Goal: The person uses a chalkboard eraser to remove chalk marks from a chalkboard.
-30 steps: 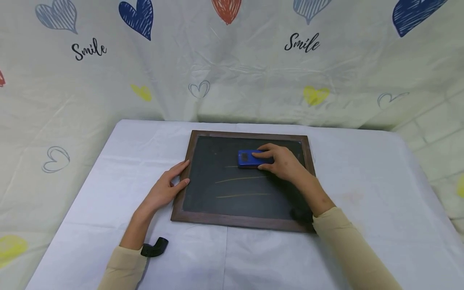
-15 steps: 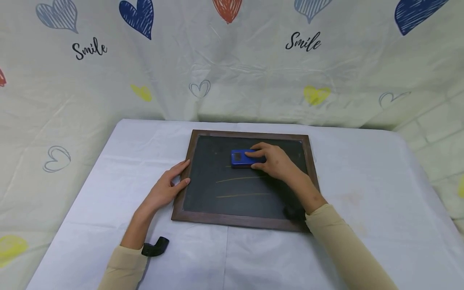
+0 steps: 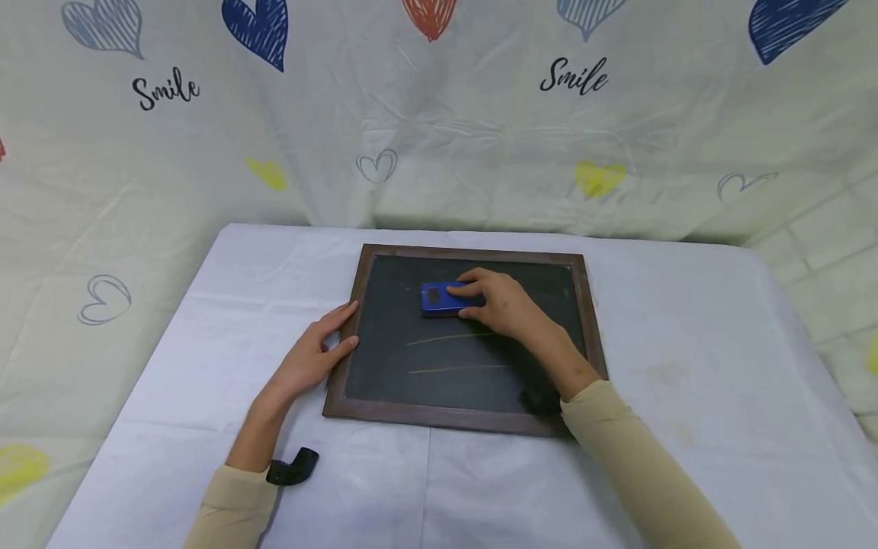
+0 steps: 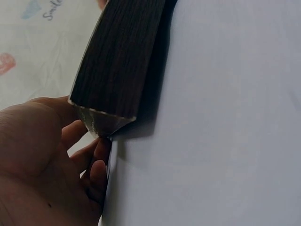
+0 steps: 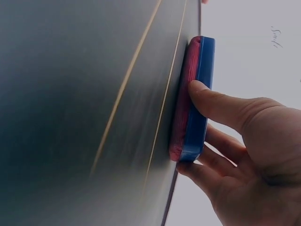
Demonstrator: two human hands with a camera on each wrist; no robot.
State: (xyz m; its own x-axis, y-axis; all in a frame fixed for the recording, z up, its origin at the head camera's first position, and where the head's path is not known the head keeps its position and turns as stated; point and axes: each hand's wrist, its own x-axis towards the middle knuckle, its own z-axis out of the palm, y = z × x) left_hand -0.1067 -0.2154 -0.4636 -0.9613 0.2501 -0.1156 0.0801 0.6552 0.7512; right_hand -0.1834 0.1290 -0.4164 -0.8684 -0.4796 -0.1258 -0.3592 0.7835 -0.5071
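Fingers of right hand (image 3: 504,305) clamp eraser (image 3: 439,298) against chalkboard (image 3: 446,381); left hand's (image 3: 309,358) lie flat.

right hand (image 5: 244,155) around blue eraser (image 5: 200,94), red felt flat against chalkboard (image 5: 70,94) with two yellow lines (image 5: 127,84)

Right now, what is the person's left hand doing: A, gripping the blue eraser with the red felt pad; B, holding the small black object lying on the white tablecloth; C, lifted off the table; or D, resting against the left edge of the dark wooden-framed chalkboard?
D: the left hand lies flat on the white tablecloth with fingers touching the dark wooden-framed chalkboard at its left edge, while the right hand holds the blue eraser.
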